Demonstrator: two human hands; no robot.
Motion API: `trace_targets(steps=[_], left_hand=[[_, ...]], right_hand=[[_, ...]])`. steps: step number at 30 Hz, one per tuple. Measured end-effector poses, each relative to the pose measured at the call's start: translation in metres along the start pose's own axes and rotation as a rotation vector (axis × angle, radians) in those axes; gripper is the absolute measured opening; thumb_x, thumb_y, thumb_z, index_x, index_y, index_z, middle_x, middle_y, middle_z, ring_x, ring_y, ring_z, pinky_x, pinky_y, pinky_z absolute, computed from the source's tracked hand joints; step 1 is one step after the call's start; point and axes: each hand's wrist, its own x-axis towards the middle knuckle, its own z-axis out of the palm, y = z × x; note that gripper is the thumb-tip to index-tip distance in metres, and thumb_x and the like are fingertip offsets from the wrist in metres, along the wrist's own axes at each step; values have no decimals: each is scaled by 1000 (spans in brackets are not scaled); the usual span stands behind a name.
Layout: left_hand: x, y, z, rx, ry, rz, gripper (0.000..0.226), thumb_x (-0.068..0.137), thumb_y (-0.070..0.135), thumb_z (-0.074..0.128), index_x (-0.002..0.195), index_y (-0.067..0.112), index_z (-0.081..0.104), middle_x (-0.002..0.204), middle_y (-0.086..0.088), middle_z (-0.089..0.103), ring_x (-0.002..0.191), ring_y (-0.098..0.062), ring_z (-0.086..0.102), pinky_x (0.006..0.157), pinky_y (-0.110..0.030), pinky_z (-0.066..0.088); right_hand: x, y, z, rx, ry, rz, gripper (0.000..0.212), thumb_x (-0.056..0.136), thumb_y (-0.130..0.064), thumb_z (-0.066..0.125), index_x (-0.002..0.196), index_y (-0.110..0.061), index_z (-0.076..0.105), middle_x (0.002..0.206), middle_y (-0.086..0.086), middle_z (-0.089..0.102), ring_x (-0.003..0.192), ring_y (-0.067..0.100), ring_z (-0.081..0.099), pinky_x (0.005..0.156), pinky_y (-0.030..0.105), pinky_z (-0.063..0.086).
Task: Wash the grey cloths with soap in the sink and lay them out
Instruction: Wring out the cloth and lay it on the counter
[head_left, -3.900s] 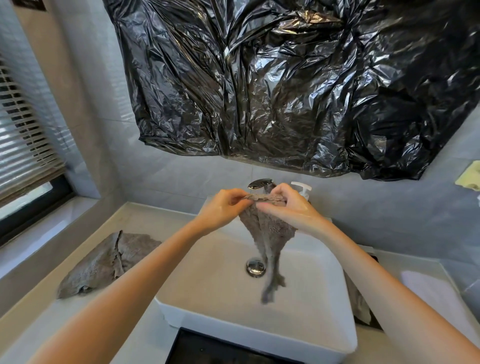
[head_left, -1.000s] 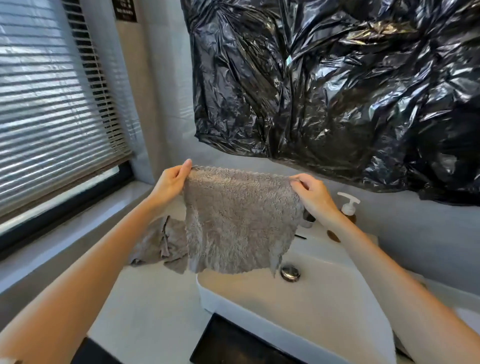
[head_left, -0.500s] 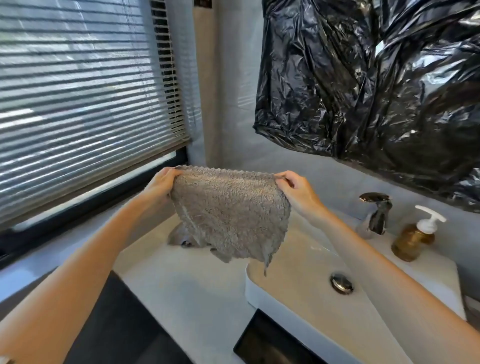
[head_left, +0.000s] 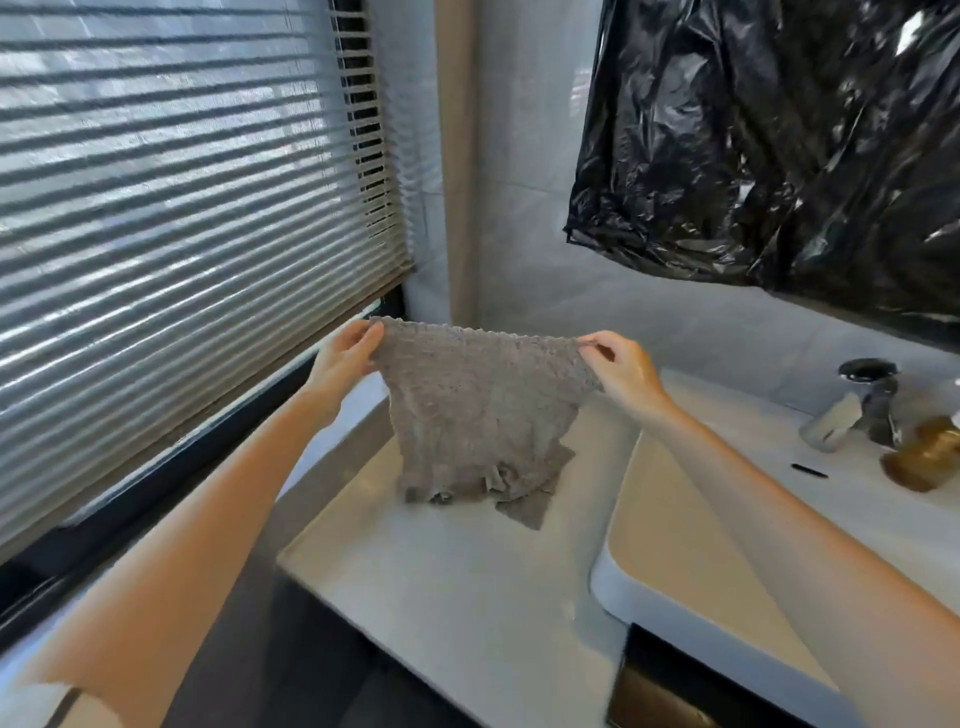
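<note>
— What is this room like?
— It is a washroom. A big blind (head_left: 182, 234) fills the left side. A shiny black bag (head_left: 779, 145) hangs on the wall (head_left: 519, 260) on the right. Below them is a white counter (head_left: 441, 587).

— Where is the sink?
— The sink (head_left: 675, 545) sits on the counter, to the right. At its back stand a tap (head_left: 872, 400) and a brown soap bottle (head_left: 919, 457), close together.

— And the cloth?
— The grey cloth (head_left: 478, 410) is left of the sink, over the counter. A person holds it spread out by its two top corners.

— How do the hands hold it?
— The left hand (head_left: 343, 358) pinches the left corner, with thumb and fingers curled on the edge. The right hand (head_left: 623, 369) pinches the right corner the same way. The top edge is pulled straight between them.

— Does the cloth touch anything?
— Yes. Its bottom is down on the counter and lies there in a bunch. One corner pokes out toward the sink. I cannot tell if another cloth is under that bunch.

— Is it in the sink?
— No. It is beside the sink.
</note>
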Motion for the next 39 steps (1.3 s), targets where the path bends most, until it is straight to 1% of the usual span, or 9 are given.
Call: trace_targets(steps=[4,6,9,12,17,23,31,34,39], left_hand=[[-2,-24,-22,40,-156,43,26,101,22,47,114,5,61,104,-7,64,95,-14,61,89,-26,49],[-12,-53,-28,130,-198,55,21,99,15,49,109,1,62,91,-1,63,81,-3,60,79,-16,48],[-28,-112,-35,317,-288,21,15,97,5,52,104,2,64,82,1,60,73,0,56,63,-7,43],[-52,-169,-46,452,-471,-83,17,97,12,54,101,16,70,83,3,62,70,2,58,68,-13,46],[-100,-223,-52,578,-746,-167,17,100,18,49,99,16,66,82,13,57,80,-8,54,65,-8,39],[-127,-242,-64,606,-883,-255,17,100,26,50,88,22,62,70,11,54,62,-1,51,60,-13,41],[-113,-250,-69,425,-708,-429,23,99,27,51,104,8,62,96,-15,63,81,-23,66,73,-27,59],[-90,-243,-55,409,-605,-321,24,99,23,50,103,3,63,98,-16,62,90,-26,63,73,-27,55],[-52,-246,-29,355,-475,-315,14,99,21,49,92,11,56,85,-9,51,78,-20,51,63,-29,45]], right_hand=[[-23,4,16,-49,35,-9,20,98,-10,52,109,-8,68,99,0,64,90,12,55,66,9,37],[-45,22,32,-103,4,18,18,95,-6,55,107,-5,69,98,3,67,90,14,57,68,3,36],[-86,50,63,-196,-127,101,21,94,-3,55,105,-10,72,97,7,72,83,15,63,63,14,37],[-134,68,91,-257,-354,211,22,96,-3,52,106,-9,72,84,-10,68,69,-11,57,62,8,37],[-198,87,126,-338,-567,355,25,98,-7,49,110,-12,69,88,-7,63,65,-11,56,60,6,35],[-235,92,137,-337,-702,481,20,93,-10,49,94,-24,63,98,-1,67,91,13,63,67,12,42],[-219,89,144,-268,-629,516,18,91,-7,53,88,-21,64,86,-8,61,77,3,55,66,13,38],[-195,92,145,-293,-487,485,18,92,-5,51,82,-16,61,78,1,59,76,17,55,60,22,34],[-159,105,154,-237,-315,509,17,94,-5,48,89,4,62,90,23,65,78,28,55,62,30,31]])
